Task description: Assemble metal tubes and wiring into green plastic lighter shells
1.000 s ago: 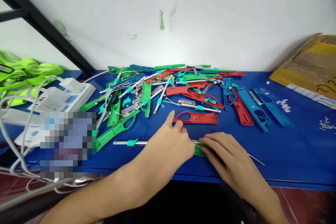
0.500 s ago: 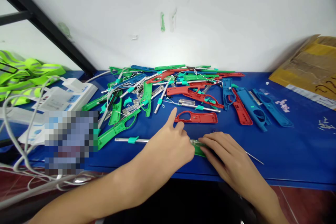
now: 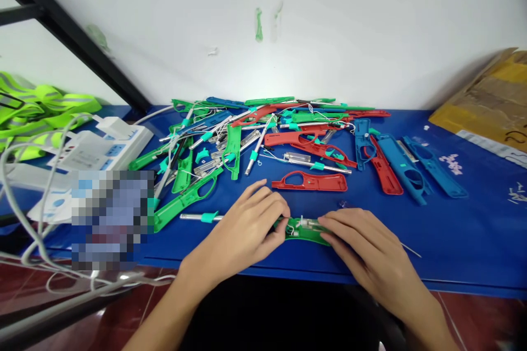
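A green lighter casing half [image 3: 308, 237] lies at the front of the blue table, with its hollow side up. In it show a clear fuel tank [image 3: 312, 224] and thin white wires. My left hand [image 3: 249, 225] closes its thumb and fingers on the left part of the casing; any small part between them is hidden. With its fingers on the tank and thumb along the near edge, my right hand [image 3: 368, 247] grips the casing's right end. A metal tube [image 3: 187, 217] with a teal piece [image 3: 211, 216] reaches out left from under my left hand.
Behind lies a heap of lighter parts, with a red casing half [image 3: 319, 181] in front and blue casing halves [image 3: 397, 162] to the right. A power strip [image 3: 138, 145] with cables stands left; a cardboard box [image 3: 486, 104] is right. A thin rod [image 3: 411, 250] pokes out beside my right hand.
My left hand has turned and drawn back slightly left, its raised index finger now down at the casing. More of the casing and wires shows. My right hand stays on the right end.
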Demonstrator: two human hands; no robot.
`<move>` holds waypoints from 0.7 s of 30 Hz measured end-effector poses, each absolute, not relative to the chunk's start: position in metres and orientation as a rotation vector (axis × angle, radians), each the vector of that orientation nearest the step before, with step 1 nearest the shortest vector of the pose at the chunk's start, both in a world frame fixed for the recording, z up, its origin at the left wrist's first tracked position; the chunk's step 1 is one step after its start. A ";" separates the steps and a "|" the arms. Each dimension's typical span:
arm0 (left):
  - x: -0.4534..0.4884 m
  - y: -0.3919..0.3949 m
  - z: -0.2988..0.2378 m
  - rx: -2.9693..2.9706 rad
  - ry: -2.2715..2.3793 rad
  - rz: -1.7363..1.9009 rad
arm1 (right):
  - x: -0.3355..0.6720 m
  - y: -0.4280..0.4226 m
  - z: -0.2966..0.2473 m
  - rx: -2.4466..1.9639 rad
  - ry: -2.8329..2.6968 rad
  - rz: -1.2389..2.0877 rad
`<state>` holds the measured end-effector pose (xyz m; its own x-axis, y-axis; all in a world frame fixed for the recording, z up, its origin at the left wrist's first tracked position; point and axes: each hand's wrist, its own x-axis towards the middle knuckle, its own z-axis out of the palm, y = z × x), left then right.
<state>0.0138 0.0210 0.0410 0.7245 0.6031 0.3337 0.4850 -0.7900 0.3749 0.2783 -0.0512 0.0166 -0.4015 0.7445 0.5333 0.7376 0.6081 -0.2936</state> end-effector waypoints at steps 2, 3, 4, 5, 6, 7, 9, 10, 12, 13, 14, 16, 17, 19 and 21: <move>0.014 0.021 0.040 2.649 0.845 0.672 | 0.278 -0.051 0.016 -1.147 -2.198 -0.005; 0.014 0.021 0.039 2.641 0.839 0.680 | 0.278 -0.051 0.016 -1.143 -2.195 -0.011; 0.014 0.021 0.039 2.632 0.835 0.685 | 0.277 -0.051 0.016 -1.144 -2.194 -0.015; 0.014 0.021 0.039 2.624 0.831 0.689 | 0.277 -0.051 0.016 -1.146 -2.196 -0.019; 0.013 0.021 0.038 2.616 0.827 0.688 | 0.276 -0.051 0.016 -1.150 -2.203 -0.019; 0.013 0.021 0.037 2.606 0.820 0.690 | 0.276 -0.051 0.016 -1.154 -2.212 -0.019; 0.012 0.022 0.036 2.586 0.803 0.697 | 0.276 -0.051 0.016 -1.168 -2.227 -0.016; 0.012 0.022 0.035 2.578 0.798 0.698 | 0.277 -0.052 0.016 -1.178 -2.233 -0.012; 0.012 0.022 0.034 2.567 0.799 0.701 | 0.278 -0.052 0.015 -1.188 -2.242 -0.012; 0.012 0.022 0.034 2.565 0.803 0.699 | 0.279 -0.053 0.014 -1.183 -2.247 -0.012; 0.012 0.022 0.035 2.564 0.807 0.698 | 0.280 -0.053 0.014 -1.172 -2.253 -0.008; 0.012 0.022 0.035 2.568 0.807 0.702 | 0.282 -0.054 0.013 -1.150 -2.258 0.000; 0.012 0.022 0.036 2.572 0.805 0.706 | 0.282 -0.054 0.012 -1.147 -2.258 0.006; 0.012 0.022 0.036 2.580 0.799 0.710 | 0.282 -0.054 0.012 -1.155 -2.257 0.011; 0.012 0.022 0.036 2.584 0.795 0.711 | 0.282 -0.054 0.011 -1.168 -2.260 0.006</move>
<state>0.0122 0.0224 0.0362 0.7174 0.5966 0.3598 0.4238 -0.7836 0.4542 0.2823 -0.0536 0.0113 -0.4418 0.7461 0.4980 0.7436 0.6152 -0.2620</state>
